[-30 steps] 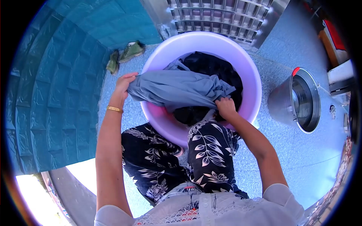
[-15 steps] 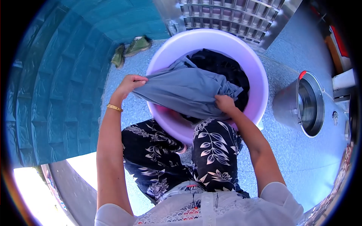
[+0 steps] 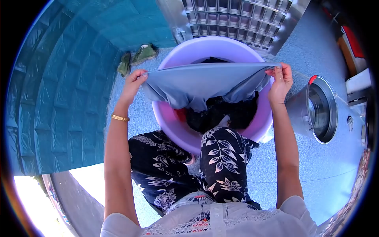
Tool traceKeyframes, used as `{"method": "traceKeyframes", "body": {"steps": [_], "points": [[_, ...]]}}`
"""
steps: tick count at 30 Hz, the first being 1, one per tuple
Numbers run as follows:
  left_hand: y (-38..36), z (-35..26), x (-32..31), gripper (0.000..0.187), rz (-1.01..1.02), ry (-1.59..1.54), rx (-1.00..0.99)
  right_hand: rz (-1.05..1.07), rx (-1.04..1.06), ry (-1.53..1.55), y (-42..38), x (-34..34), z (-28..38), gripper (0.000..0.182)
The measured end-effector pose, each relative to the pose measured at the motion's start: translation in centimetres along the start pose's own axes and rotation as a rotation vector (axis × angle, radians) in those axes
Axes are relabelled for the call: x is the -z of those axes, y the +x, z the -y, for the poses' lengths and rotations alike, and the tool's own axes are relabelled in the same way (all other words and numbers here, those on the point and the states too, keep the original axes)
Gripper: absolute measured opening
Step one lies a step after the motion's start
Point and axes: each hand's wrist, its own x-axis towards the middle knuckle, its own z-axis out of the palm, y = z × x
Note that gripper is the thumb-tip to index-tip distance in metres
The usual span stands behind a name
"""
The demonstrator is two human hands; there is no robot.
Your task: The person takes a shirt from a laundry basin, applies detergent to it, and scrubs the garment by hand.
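A grey-blue cloth (image 3: 201,81), perhaps a garment, is stretched between my two hands above a purple tub (image 3: 166,120). My left hand (image 3: 133,83) pinches its left end beyond the tub's left rim. Over the right rim, my right hand (image 3: 281,83) grips the other end, with fingers closed on the edge. The cloth's upper edge is pulled nearly straight and its lower part hangs in folds into the tub. Below it lie dark clothes (image 3: 227,114), and a bit of red fabric (image 3: 180,114) shows at the left inside.
A metal bucket (image 3: 300,108) with a red-wrapped handle stands right of the tub. Green shoes (image 3: 144,54) sit by the blue-green wall (image 3: 63,91). Behind the tub is a metal gate (image 3: 237,21). My knees (image 3: 225,158) are against the tub's near side.
My right hand has moved up and right, from the middle of the tub to beyond its rim, drawing the bunched cloth out wide. My left hand has stayed nearly in place.
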Motion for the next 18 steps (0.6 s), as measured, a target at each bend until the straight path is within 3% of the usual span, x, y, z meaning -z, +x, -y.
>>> {"method": "traceKeyframes", "body": {"steps": [1, 2, 4, 5, 7, 8, 9, 10, 12, 13, 15, 17, 18], "points": [[-0.1, -0.4, -0.1, 0.017, -0.049, -0.460, 0.039, -0.004, 0.003, 0.000, 0.6, 0.1, 0.3, 0.008], [0.1, -0.7, -0.3, 0.017, -0.046, -0.460, 0.035, -0.029, -0.011, -0.009, 1.1, 0.1, 0.3, 0.007], [0.1, -3.7, -1.8, 0.014, -0.046, -0.908, 0.197, -0.093, -0.118, -0.016, 2.3, 0.2, -0.3, 0.006], [0.4, -3.6, -2.7, 0.014, -0.045, -0.908, 0.199, -0.095, -0.119, -0.016, 3.3, 0.6, -1.8, 0.006], [1.0, -2.0, -4.9, 0.024, 0.241, -0.466, 0.189, -0.079, -0.334, -0.108, 4.6, 2.5, -6.1, 0.011], [0.8, -1.5, -5.9, 0.025, 0.372, -0.112, 0.038, -0.084, -0.332, -0.113, 4.2, 3.6, -7.5, 0.011], [0.6, -0.7, -6.9, 0.026, 0.490, 0.245, -0.121, 0.046, -0.295, -0.421, 3.6, 4.8, -9.0, 0.014], [1.0, -0.1, -7.5, 0.026, 0.494, 0.242, -0.129, 0.178, -0.256, -0.727, 3.2, 5.4, -9.3, 0.018], [1.6, 1.0, -8.1, 0.028, 0.802, 0.720, 0.043, 0.134, -0.178, -0.757, 1.4, 7.7, -8.7, 0.020], [1.7, 1.0, -7.9, 0.028, 0.808, 0.721, 0.045, 0.093, -0.108, -0.782, -0.4, 8.9, -8.0, 0.023], [1.7, 0.9, -7.0, 0.031, 0.404, 0.023, 0.339, -0.033, -0.136, -0.805, -4.0, 11.9, -5.8, 0.020], [2.3, 2.2, -6.7, 0.032, 0.374, 0.064, 0.433, -0.076, -0.117, -0.998, -8.7, 16.3, -5.6, 0.015], [2.1, 1.7, -6.7, 0.033, 0.296, -0.072, 0.444, -0.034, -0.174, -1.096, -11.5, 18.3, -5.9, 0.016]]}}
